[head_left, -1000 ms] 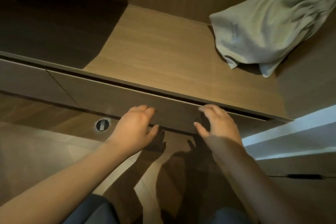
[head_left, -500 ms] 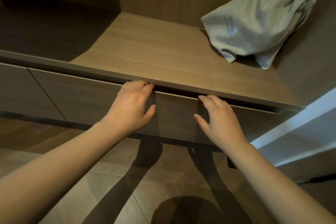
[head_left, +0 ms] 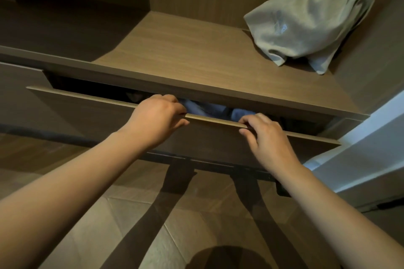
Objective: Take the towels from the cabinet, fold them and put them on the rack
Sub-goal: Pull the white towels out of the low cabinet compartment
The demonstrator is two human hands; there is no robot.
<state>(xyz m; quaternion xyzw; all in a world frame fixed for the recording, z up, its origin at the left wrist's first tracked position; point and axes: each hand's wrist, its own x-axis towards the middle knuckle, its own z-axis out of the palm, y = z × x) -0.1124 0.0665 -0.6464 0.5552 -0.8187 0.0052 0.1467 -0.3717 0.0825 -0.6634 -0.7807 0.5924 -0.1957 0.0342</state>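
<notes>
Fingers (head_left: pixel 169 100) of left hand (head_left: pixel 156 120) hook over top edge of drawer (head_left: pixel 87 120) front, gripping it, thumb on the front face. Right hand (head_left: pixel 265 135) grips the same edge, further right. Drawer stands partly open. Blue towels (head_left: pixel 209 109) lie inside drawer, just behind the front edge, between both hands. Crumpled grey-green cloth (head_left: pixel 310 22) sits on shelf (head_left: pixel 175 50) above drawer, right end. Tiled floor (head_left: pixel 109 225) below drawer.
</notes>
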